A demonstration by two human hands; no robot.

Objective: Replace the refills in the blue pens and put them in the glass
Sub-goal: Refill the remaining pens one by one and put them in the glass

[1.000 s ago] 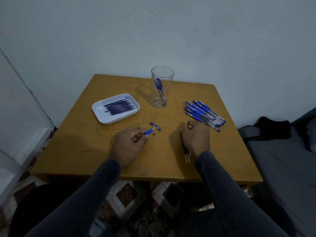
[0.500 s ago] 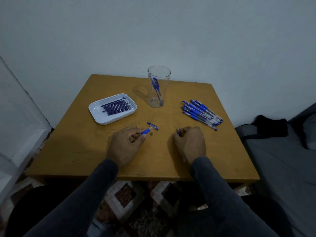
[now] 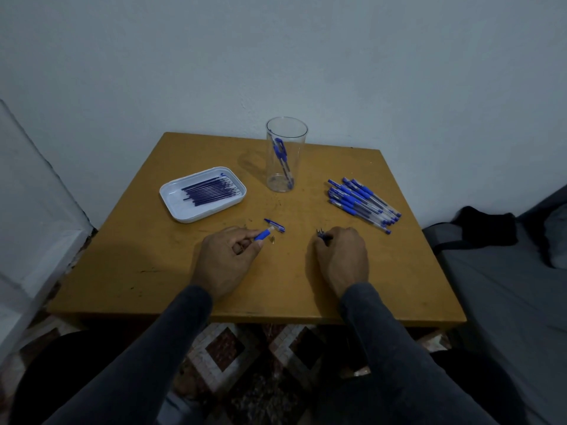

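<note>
refill tray [image 3: 184, 210], loose pens [image 3: 362, 202], glass [image 3: 287, 130]

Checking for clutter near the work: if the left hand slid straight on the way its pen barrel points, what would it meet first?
Probably the loose blue pen cap lying just beyond the blue-gripped pen barrel that the left hand holds; the small brass tip sits slightly aside. Depth is uncertain.

The right hand [image 3: 342, 256], which a second earlier lay over dark refills trailing toward the table's [image 3: 153, 271] near edge, drew them in under its curled fingers; only their tips [image 3: 320, 233] then protruded, on the side facing the glass [image 3: 287, 154].
</note>
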